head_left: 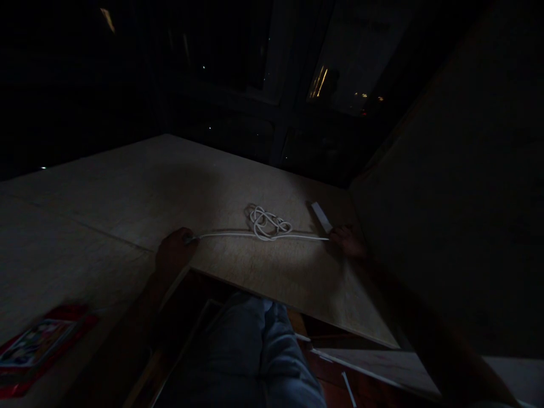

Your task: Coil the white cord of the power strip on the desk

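Note:
A white cord [263,233] lies stretched across a pale wooden board [263,266], with a loose tangle of loops [267,222] at its middle. My left hand [173,253] is closed on the cord's left end. My right hand [349,240] grips the right end, near a small white block [322,217] that lies on the board. The scene is very dark, lit only around the cord.
A red, printed flat pack [38,345] lies at the lower left. A dark upright panel [459,226] stands on the right. My knees in jeans [255,351] show below the board's near edge. Dark windows [297,85] with distant lights are behind.

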`<state>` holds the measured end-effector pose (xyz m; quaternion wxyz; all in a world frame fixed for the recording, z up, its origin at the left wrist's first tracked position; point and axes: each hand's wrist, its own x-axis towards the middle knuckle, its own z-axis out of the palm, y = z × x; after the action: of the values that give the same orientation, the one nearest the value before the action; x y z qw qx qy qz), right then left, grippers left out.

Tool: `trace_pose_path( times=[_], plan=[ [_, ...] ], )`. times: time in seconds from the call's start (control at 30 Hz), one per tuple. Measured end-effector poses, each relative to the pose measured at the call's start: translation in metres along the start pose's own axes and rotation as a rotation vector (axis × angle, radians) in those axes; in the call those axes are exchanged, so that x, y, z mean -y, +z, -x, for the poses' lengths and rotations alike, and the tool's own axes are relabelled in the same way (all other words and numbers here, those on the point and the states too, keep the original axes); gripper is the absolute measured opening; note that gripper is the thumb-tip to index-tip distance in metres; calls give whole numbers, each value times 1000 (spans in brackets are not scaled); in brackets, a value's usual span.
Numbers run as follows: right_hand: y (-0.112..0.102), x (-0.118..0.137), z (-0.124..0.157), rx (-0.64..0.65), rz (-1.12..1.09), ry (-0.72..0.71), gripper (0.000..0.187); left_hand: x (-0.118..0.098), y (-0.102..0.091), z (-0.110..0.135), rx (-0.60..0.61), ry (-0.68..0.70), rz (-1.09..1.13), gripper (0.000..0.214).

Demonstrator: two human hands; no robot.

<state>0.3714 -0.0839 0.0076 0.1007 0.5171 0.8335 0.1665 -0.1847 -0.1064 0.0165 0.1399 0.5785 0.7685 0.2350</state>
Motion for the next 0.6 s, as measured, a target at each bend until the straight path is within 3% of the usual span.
trace_pose_path(
  times=[0.1, 0.3, 0.6],
  plan=[
    [8, -2, 9, -20, -10, -2, 36, -1, -2, 3, 17, -65, -44, 25],
    [20, 2, 21, -71, -77, 15, 31, 2, 0, 6, 7, -53, -55, 25],
    [22, 27, 23, -142, -478, 164, 27, 10, 14, 1, -106, -92, 3, 31]
  ],
)
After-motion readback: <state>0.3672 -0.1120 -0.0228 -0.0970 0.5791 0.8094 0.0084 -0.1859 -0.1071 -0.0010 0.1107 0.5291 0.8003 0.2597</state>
